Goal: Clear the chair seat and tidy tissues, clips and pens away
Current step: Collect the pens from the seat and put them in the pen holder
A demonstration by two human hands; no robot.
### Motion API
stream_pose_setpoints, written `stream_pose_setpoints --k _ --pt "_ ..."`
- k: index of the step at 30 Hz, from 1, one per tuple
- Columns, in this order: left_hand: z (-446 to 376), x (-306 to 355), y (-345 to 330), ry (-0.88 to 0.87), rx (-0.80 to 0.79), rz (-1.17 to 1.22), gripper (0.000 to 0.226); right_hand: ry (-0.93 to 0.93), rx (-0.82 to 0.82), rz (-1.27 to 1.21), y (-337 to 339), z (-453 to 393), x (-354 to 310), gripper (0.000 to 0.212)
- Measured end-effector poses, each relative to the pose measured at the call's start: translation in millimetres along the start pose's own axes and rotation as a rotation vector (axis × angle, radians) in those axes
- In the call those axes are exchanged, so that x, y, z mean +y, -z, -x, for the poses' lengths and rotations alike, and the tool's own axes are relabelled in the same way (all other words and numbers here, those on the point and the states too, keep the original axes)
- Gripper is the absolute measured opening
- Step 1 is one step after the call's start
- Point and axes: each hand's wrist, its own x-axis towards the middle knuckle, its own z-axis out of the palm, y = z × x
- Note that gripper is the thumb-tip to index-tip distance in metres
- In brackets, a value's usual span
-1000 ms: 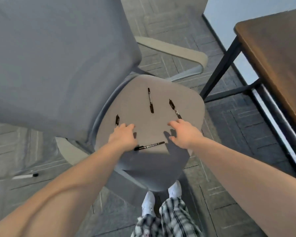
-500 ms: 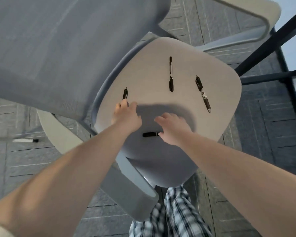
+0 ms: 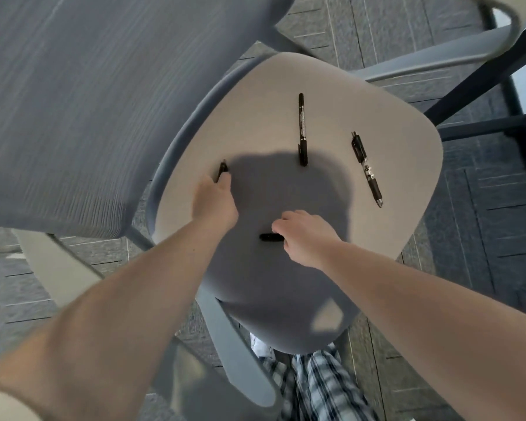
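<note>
On the pale grey chair seat (image 3: 392, 123), toward six o'clock, the right hand (image 3: 304, 235) has shifted in and now pinches a short black marker (image 3: 269, 237). At nine o'clock the left hand (image 3: 216, 202) fingers reach another black pen (image 3: 222, 171); two pens remain untouched.

four pens lie on the chair seat (image 3: 386, 123): one at the far middle (image 3: 302, 129), one to its right (image 3: 366, 168), one at the left (image 3: 222, 170) under my left hand (image 3: 214, 202), one nearest me (image 3: 271, 237) under my right hand (image 3: 304, 237). the backrest (image 3: 82, 95) stands to the left of the seat.
</note>
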Motion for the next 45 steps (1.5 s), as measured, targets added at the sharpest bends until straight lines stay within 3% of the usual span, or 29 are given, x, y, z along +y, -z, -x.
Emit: stream_pose_setpoints --k 4,10,15,23,26,28,33,41,45 --pt "-6.6 21.9 5.7 -0.076 0.016 0.034 0.05 -0.117 0.109 -0.121 18.0 -0.1 12.1 0.023" --pt "-23.9 68.8 12.4 -0.162 0.097 0.154 0.025 -0.378 0.412 -0.261 45.3 5.7 49.9 0.021" --pt "-41.0 114.7 14.3 -0.126 0.066 0.244 0.03 -0.515 0.596 -0.286 52.9 10.3 86.8 0.042" --pt "-49.0 156.6 4.1 -0.184 0.073 0.266 0.08 -0.662 0.508 -0.346 47.7 10.7 119.1 0.055" --pt "-54.0 164.3 -4.1 -0.126 0.113 0.294 0.087 -0.659 0.486 -0.374 46.5 8.8 124.4 0.054" --pt "-60.5 167.5 -8.5 -0.041 0.124 0.273 0.08 -0.656 0.473 -0.4 47.1 7.6 127.3 0.051" --pt "-70.3 171.5 -10.0 0.06 0.096 0.239 0.039 -0.651 0.438 -0.473 50.1 4.5 127.9 0.038" --pt "-45.8 164.4 1.5 -0.018 -0.028 0.352 0.024 -0.721 0.37 -0.613 57.8 26.0 122.3 0.013" --pt "-27.0 170.7 16.5 -0.158 -0.114 0.413 0.013 -0.704 0.416 -0.8 71.1 47.7 118.6 0.013"
